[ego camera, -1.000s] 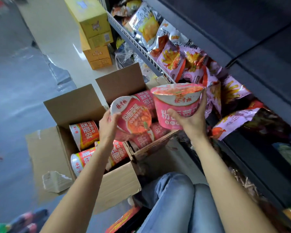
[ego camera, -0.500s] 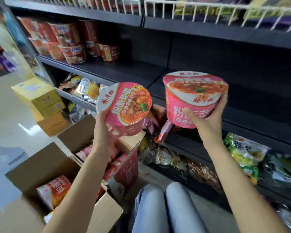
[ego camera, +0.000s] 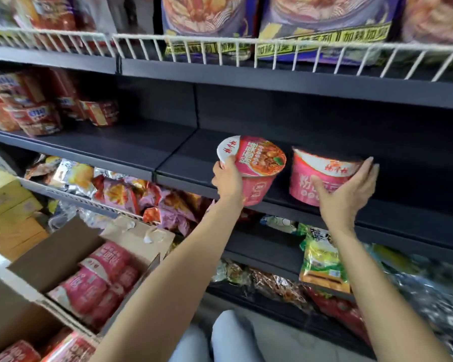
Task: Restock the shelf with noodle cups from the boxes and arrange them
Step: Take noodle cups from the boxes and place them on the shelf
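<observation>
You see two pink noodle cups (ego camera: 256, 176) (ego camera: 317, 181) with glossy printed film, against a matt dark metal shelf (ego camera: 131, 150). The wire shelf guard (ego camera: 246, 52) above looks white-coated, the snack bags (ego camera: 120, 189) are shiny crinkled foil, and the box (ego camera: 55, 254) is plain matt brown cardboard.

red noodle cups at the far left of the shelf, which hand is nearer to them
Left. The left hand, holding a pink cup, is to the right of the red noodle cups. The right hand, on a second pink cup, is farther right still.
</observation>
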Action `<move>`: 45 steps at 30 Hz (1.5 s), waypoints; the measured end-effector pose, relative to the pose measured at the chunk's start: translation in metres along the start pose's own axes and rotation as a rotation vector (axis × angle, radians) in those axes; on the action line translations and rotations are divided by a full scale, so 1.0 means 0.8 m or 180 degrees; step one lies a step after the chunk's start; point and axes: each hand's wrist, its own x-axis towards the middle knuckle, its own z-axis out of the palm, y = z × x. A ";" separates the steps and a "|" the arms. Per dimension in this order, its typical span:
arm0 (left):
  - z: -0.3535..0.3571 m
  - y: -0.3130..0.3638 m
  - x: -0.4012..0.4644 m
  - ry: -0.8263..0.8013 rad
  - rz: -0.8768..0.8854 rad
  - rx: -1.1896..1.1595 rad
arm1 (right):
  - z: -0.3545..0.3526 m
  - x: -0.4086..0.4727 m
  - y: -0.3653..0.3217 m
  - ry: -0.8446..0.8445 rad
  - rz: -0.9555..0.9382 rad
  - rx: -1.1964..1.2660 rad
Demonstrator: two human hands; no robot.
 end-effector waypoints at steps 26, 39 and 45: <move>-0.211 -0.046 -0.001 -0.0056 0.2632 0.3325 | 0.140 -0.110 -0.070 -0.1595 -0.2710 -0.0830; -0.624 -0.188 0.109 0.1315 -0.0124 0.4184 | 0.489 -0.365 -0.146 -0.4675 -0.2937 -0.0547; -0.679 -0.234 0.180 0.1084 -0.0483 0.4888 | 0.612 -0.424 -0.139 -0.4719 -0.4253 -0.1010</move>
